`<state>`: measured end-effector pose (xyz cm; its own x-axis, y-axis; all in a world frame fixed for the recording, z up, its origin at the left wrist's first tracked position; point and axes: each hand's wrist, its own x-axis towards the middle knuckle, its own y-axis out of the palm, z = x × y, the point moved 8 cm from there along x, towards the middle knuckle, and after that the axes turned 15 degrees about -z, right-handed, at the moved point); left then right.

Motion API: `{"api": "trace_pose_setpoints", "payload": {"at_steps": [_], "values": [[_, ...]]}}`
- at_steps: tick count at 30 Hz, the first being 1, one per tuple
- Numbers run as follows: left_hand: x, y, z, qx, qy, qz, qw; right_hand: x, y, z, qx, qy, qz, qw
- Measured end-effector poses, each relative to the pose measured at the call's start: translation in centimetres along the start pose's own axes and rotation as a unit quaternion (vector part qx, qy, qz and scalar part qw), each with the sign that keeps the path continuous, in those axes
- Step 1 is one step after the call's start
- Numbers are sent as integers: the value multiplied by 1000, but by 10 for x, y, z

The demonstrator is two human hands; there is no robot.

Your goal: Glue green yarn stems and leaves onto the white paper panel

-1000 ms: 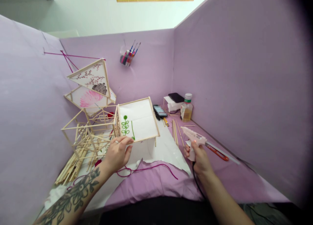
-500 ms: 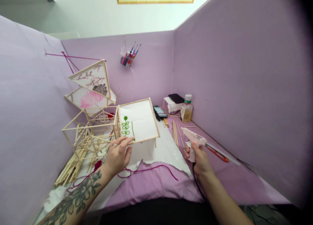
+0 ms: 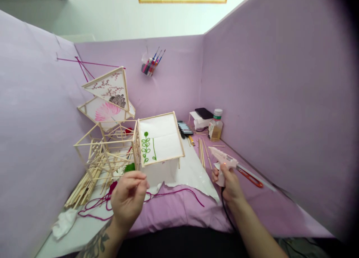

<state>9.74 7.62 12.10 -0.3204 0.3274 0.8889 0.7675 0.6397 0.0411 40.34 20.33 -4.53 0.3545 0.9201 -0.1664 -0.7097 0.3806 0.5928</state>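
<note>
My right hand point(image 3: 228, 181) grips a pale pink hot glue gun point(image 3: 224, 159) by its handle, the nozzle pointing up and left. A small red light glows on its body. My left hand point(image 3: 129, 194) hangs in front of a wooden stick frame, thumb and fingers pressed together. Whether a small thing sits between those fingertips is hidden. Behind it, a white paper panel point(image 3: 166, 138) edged with sticks bears a green looped stem with leaves and a single green line. Open stick frames point(image 3: 103, 144) join it on the left.
Loose sticks point(image 3: 81, 190) and magenta cord point(image 3: 179, 190) lie about, with a crumpled tissue point(image 3: 64, 222) at front left. Painted panels point(image 3: 108, 97) hang from the left wall. At back right stand a bottle point(image 3: 215, 127) and a phone point(image 3: 185, 128). A cutter point(image 3: 249, 175) lies behind the glue gun.
My left hand has left the panel's lower edge and drawn back toward me, its fingers curling together. The right hand keeps its hold on the glue gun. The view has shifted slightly.
</note>
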Motion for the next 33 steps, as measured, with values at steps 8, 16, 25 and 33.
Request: {"api": "trace_pose_setpoints", "payload": {"at_steps": [8, 16, 25, 33], "values": [[-50, 10, 69, -24, -216, -35, 976, 1, 1, -3, -20, -2, 10, 1000], [-74, 32, 95, -263, -514, -13, 816, 6, -7, -4, -45, -19, -8, 999], [-73, 45, 72, -527, -590, 58, 609, 3, -3, -4, -70, -21, -7, 997], [-73, 41, 72, -516, -580, 41, 630, 0, 3, 3, -89, -10, 14, 996]]}}
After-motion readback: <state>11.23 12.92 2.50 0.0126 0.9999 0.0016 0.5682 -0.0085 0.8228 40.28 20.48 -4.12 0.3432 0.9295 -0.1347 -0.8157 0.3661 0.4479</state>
